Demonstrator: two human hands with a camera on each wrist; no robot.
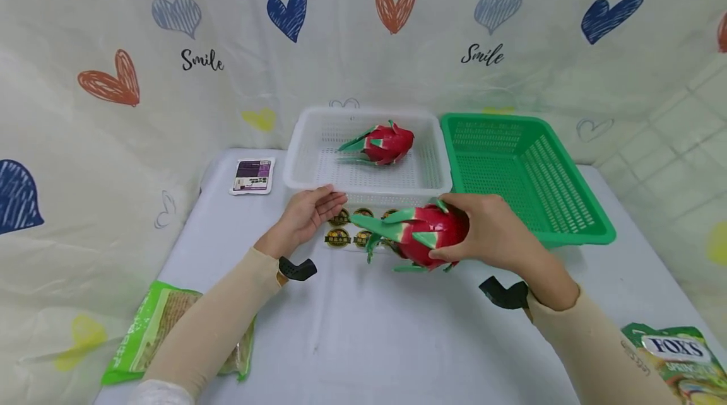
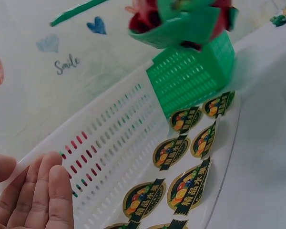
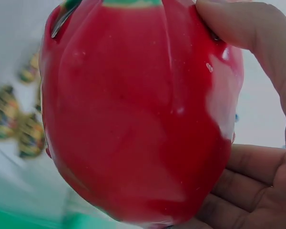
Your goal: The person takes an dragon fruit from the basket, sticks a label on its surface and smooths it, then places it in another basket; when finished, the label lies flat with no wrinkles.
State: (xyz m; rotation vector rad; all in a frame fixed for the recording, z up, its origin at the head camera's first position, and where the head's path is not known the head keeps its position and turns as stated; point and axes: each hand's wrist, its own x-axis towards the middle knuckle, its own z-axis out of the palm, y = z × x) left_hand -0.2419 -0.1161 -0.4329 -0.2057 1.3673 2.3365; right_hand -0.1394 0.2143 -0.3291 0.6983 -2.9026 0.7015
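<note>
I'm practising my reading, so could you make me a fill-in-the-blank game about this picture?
A red-and-green oval dragon fruit is in the person's ____ hand.
A second dragon fruit lies in a perforated plastic basket coloured ____.
Beside that basket stands another plastic basket, coloured ____.
The black word on the pale wall covering reads ____.

Missing words: right; white; green; Smile.

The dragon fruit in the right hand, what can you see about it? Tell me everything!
This dragon fruit is plump, glossy red, perhaps plastic, with green scales and long green tips pointing left in the head view. The right hand grips its rounded end, holding it above the table, in front of the white basket.
</note>
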